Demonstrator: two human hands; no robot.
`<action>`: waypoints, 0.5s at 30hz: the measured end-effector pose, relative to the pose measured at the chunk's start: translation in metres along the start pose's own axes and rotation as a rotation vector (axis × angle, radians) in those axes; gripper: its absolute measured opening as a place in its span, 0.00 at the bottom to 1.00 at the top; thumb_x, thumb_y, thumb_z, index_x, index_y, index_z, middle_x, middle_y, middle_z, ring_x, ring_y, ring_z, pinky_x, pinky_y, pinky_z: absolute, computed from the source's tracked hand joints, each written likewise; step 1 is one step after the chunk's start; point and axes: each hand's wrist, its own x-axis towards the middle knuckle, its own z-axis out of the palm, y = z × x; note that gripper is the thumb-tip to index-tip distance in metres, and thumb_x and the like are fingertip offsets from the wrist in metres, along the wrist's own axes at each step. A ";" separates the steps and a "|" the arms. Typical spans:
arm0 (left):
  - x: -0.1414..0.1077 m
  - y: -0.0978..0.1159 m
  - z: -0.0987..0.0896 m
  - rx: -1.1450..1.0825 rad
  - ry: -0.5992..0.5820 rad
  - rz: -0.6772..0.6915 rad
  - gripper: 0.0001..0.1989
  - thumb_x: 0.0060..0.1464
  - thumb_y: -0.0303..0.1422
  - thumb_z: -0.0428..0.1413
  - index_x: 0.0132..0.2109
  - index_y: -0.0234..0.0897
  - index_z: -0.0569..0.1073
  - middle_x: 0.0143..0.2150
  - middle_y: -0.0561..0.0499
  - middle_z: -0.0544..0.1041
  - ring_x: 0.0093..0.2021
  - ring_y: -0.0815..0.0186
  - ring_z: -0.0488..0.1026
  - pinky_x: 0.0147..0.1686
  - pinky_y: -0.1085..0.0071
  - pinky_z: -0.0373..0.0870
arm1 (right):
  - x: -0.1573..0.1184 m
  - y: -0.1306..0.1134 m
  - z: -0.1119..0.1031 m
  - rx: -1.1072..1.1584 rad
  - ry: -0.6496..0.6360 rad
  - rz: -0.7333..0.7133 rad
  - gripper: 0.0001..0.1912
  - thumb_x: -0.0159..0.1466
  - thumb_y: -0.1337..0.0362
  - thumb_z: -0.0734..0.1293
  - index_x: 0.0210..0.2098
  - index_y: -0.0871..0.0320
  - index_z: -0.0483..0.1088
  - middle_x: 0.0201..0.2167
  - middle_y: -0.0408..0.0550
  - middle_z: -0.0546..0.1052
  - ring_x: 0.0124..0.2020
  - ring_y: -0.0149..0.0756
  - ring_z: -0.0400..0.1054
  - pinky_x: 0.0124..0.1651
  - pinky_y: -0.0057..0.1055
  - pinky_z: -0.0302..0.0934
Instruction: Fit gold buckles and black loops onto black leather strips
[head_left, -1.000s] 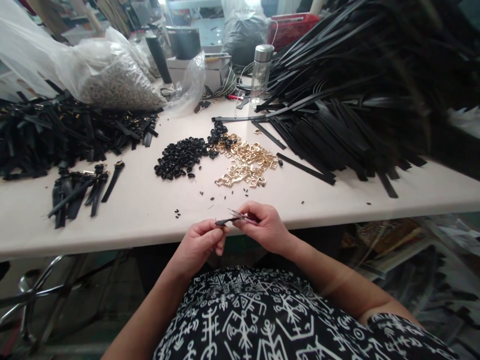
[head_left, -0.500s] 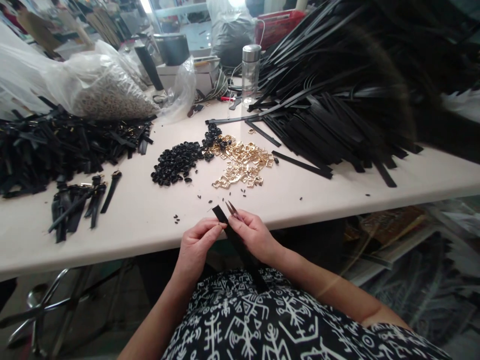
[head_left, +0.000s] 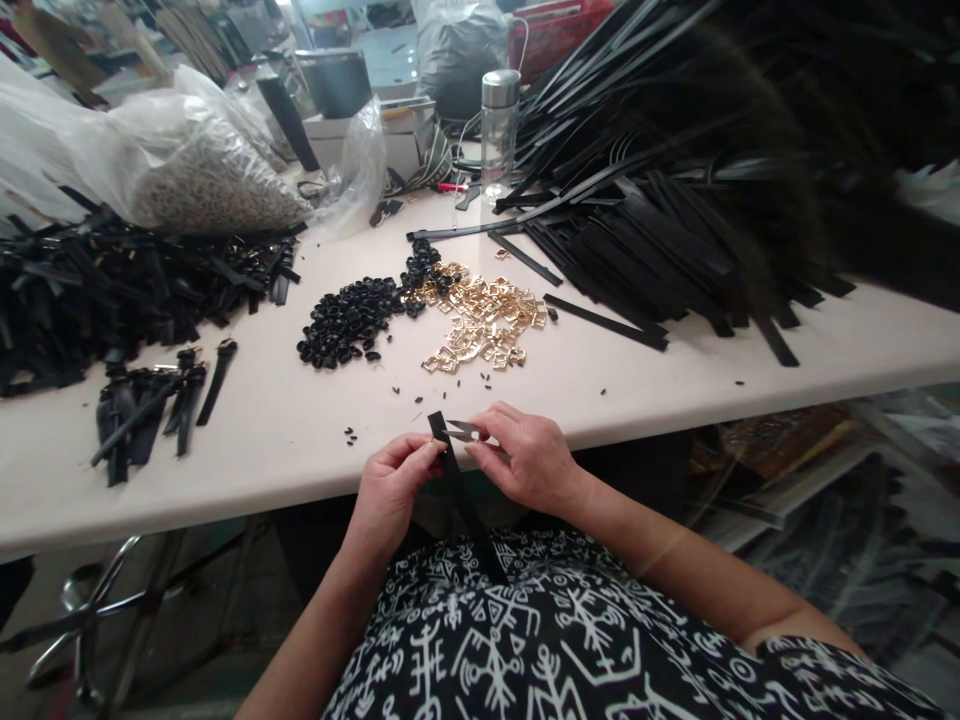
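My left hand [head_left: 401, 480] pinches a black strap [head_left: 466, 505] near its upper end, at the table's front edge. The strap hangs down from there toward my lap. In my right hand [head_left: 529, 455] is a small pair of thread snips [head_left: 461, 431], its blades parted and pointing left at the strap's upper end. Whether the blades touch the strap I cannot tell. Beyond my hands lie a heap of gold buckles [head_left: 484, 315] and a heap of small black loops [head_left: 349, 320].
Long black straps [head_left: 675, 260] are piled at the right. Buckled straps [head_left: 150, 410] lie at the left, before a larger dark pile [head_left: 90, 290]. A clear plastic bag [head_left: 202, 150] of metal parts and a glass bottle [head_left: 499, 135] stand at the back of the table [head_left: 300, 440].
My right hand has come off the strap and moved right, turning the snips from pointing up to pointing left, blades now apart. The strap hangs more upright in my left hand.
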 end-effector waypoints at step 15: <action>-0.004 0.011 0.008 0.340 -0.111 0.243 0.06 0.53 0.32 0.62 0.29 0.38 0.79 0.34 0.48 0.78 0.38 0.62 0.72 0.44 0.69 0.68 | -0.001 0.007 0.004 0.009 0.021 -0.016 0.09 0.68 0.61 0.61 0.37 0.59 0.69 0.30 0.47 0.71 0.31 0.35 0.64 0.33 0.30 0.55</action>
